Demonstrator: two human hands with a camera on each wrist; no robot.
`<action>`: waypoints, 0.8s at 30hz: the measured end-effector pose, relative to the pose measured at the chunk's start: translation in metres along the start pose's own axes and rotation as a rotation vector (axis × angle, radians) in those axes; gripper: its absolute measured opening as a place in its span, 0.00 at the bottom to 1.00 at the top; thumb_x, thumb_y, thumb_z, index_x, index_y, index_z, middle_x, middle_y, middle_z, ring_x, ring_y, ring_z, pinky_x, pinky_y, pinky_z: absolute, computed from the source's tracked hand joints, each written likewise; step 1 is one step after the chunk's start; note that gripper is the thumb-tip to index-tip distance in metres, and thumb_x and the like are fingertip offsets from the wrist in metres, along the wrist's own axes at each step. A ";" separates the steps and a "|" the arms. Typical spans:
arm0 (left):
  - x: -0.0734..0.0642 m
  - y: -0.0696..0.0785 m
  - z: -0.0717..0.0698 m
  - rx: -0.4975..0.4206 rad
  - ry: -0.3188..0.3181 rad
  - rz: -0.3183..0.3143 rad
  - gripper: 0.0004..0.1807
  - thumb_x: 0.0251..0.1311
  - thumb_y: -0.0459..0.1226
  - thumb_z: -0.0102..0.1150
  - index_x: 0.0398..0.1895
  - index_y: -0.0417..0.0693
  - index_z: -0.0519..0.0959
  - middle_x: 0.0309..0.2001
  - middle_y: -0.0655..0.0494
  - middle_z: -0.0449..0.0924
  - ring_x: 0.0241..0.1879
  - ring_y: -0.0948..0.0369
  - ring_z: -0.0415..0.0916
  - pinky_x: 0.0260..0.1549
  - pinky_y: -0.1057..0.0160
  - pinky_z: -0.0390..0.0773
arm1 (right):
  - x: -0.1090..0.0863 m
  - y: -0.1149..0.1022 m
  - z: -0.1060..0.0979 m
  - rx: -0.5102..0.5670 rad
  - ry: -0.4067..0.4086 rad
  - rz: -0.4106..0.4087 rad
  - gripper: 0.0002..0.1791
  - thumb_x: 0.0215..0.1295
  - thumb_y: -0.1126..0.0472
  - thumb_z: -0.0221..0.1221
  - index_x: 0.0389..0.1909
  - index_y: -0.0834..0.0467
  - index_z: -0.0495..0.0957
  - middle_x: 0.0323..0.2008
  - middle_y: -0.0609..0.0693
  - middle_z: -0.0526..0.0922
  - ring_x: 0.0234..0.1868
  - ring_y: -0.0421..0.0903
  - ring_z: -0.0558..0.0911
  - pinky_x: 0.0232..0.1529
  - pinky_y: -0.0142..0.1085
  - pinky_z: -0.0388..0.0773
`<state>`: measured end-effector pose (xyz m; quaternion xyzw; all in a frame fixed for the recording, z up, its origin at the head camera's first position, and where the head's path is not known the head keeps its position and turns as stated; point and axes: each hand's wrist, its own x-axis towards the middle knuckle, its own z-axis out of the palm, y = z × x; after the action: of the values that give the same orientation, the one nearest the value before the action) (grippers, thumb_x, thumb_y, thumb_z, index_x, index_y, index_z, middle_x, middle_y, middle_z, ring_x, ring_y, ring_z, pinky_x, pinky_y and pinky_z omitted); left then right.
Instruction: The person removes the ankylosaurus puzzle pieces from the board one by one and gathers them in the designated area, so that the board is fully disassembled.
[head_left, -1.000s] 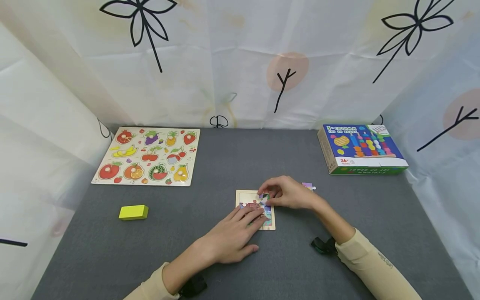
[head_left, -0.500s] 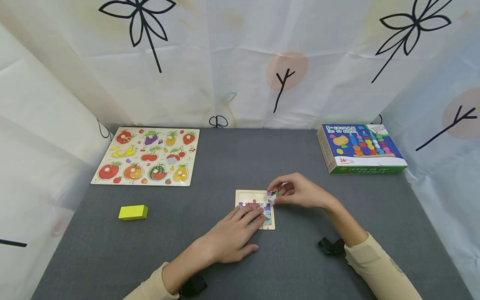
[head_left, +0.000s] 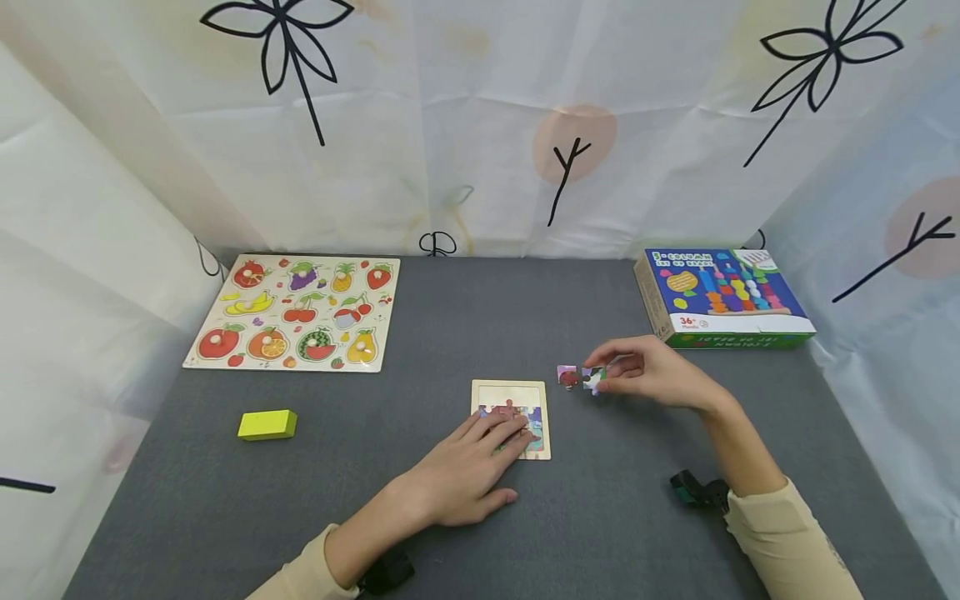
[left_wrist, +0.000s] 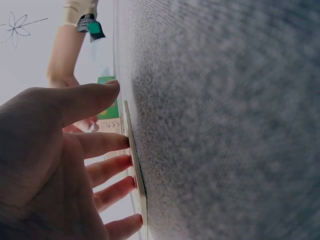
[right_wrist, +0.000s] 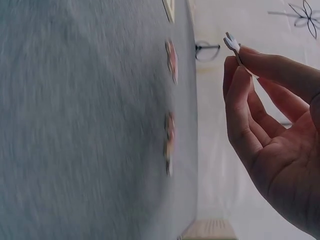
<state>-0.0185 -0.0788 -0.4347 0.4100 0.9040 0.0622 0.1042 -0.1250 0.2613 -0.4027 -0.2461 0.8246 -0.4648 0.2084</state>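
My left hand [head_left: 468, 471] lies with spread, straight fingers over the lower part of a small wooden jigsaw puzzle tray [head_left: 495, 392], its fingertips at the tray's edge in the left wrist view. Assembled pieces [head_left: 534, 417] show around those fingers, and bare wood shows along the top of the tray. To the right of the tray, my right hand [head_left: 652, 375] pinches a white, green and purple puzzle piece [head_left: 592, 379] between thumb and fingers. The right wrist view has this piece [right_wrist: 231, 42] raised off the table. Just left of it lies a pink and red puzzle piece [head_left: 567, 377].
More loose pieces [right_wrist: 170, 130] lie on the table below my right hand. A fruit peg board [head_left: 281, 333] is at the back left, with a yellow block [head_left: 267, 425] in front of it. A blue toy box [head_left: 727, 292] stands at the back right.
My right hand has moved right, carrying the puzzle piece from the tray out over the table. The pink and red piece has come into view. My left hand stays put.
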 end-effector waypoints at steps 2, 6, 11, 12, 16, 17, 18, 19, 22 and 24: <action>0.000 0.000 0.000 0.001 0.002 0.000 0.40 0.78 0.58 0.58 0.86 0.54 0.63 0.87 0.55 0.59 0.88 0.54 0.53 0.85 0.45 0.61 | -0.005 0.003 -0.006 -0.012 0.009 0.003 0.15 0.72 0.68 0.69 0.57 0.63 0.86 0.49 0.60 0.88 0.40 0.43 0.89 0.42 0.31 0.87; 0.000 0.001 0.000 0.003 0.006 0.000 0.40 0.77 0.58 0.59 0.86 0.53 0.63 0.87 0.55 0.59 0.88 0.54 0.53 0.85 0.45 0.61 | -0.017 0.010 -0.019 -0.025 0.033 0.005 0.14 0.73 0.69 0.67 0.57 0.63 0.85 0.48 0.60 0.89 0.41 0.45 0.92 0.41 0.32 0.87; 0.000 0.001 0.000 0.001 0.004 -0.001 0.41 0.77 0.58 0.58 0.86 0.53 0.63 0.87 0.55 0.59 0.88 0.54 0.53 0.85 0.45 0.61 | -0.031 0.019 -0.035 -0.025 0.062 0.020 0.14 0.74 0.70 0.66 0.57 0.65 0.84 0.46 0.54 0.90 0.42 0.44 0.92 0.42 0.32 0.88; -0.001 0.001 0.000 0.003 0.005 -0.001 0.41 0.77 0.58 0.58 0.86 0.53 0.63 0.87 0.55 0.59 0.87 0.54 0.53 0.85 0.45 0.61 | -0.033 0.021 -0.038 -0.023 0.067 0.021 0.14 0.73 0.70 0.66 0.58 0.65 0.84 0.46 0.53 0.91 0.42 0.43 0.93 0.43 0.31 0.88; -0.001 0.001 0.000 0.006 0.006 -0.002 0.41 0.77 0.58 0.59 0.86 0.53 0.63 0.87 0.55 0.59 0.87 0.54 0.53 0.85 0.46 0.61 | -0.039 0.030 -0.046 -0.015 0.080 0.015 0.15 0.73 0.72 0.65 0.58 0.68 0.83 0.47 0.49 0.90 0.42 0.41 0.93 0.44 0.30 0.89; -0.001 0.001 0.000 0.006 0.006 -0.002 0.41 0.77 0.58 0.58 0.86 0.53 0.63 0.87 0.55 0.59 0.87 0.54 0.53 0.85 0.46 0.61 | -0.040 0.032 -0.048 -0.016 0.082 0.014 0.14 0.73 0.73 0.65 0.57 0.69 0.83 0.47 0.50 0.90 0.43 0.40 0.92 0.43 0.30 0.89; -0.001 0.001 0.000 0.006 0.005 -0.003 0.41 0.77 0.58 0.58 0.86 0.53 0.63 0.87 0.55 0.59 0.88 0.54 0.53 0.85 0.46 0.61 | -0.041 0.035 -0.049 -0.016 0.085 0.019 0.14 0.73 0.73 0.65 0.57 0.69 0.83 0.47 0.50 0.90 0.42 0.40 0.92 0.43 0.30 0.89; -0.001 0.001 0.001 0.006 0.004 -0.003 0.41 0.78 0.58 0.58 0.86 0.53 0.63 0.87 0.55 0.59 0.88 0.54 0.53 0.85 0.46 0.61 | -0.042 0.037 -0.050 -0.020 0.084 0.026 0.14 0.73 0.73 0.64 0.57 0.70 0.83 0.47 0.51 0.89 0.42 0.40 0.92 0.43 0.30 0.89; -0.001 0.001 0.001 0.009 0.003 -0.004 0.41 0.78 0.58 0.58 0.86 0.53 0.62 0.87 0.55 0.59 0.88 0.55 0.52 0.85 0.46 0.61 | -0.044 0.044 -0.053 -0.034 0.090 0.073 0.14 0.74 0.73 0.63 0.57 0.72 0.82 0.45 0.53 0.88 0.41 0.39 0.91 0.41 0.31 0.89; -0.001 0.001 0.001 0.010 0.003 -0.004 0.41 0.78 0.58 0.58 0.86 0.53 0.62 0.87 0.55 0.58 0.88 0.55 0.52 0.85 0.46 0.60 | -0.045 0.047 -0.054 -0.043 0.086 0.118 0.15 0.74 0.72 0.63 0.58 0.72 0.82 0.44 0.54 0.88 0.40 0.37 0.90 0.41 0.31 0.89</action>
<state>-0.0171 -0.0789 -0.4357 0.4086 0.9053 0.0583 0.1007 -0.1306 0.3454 -0.4125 -0.1817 0.8557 -0.4438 0.1945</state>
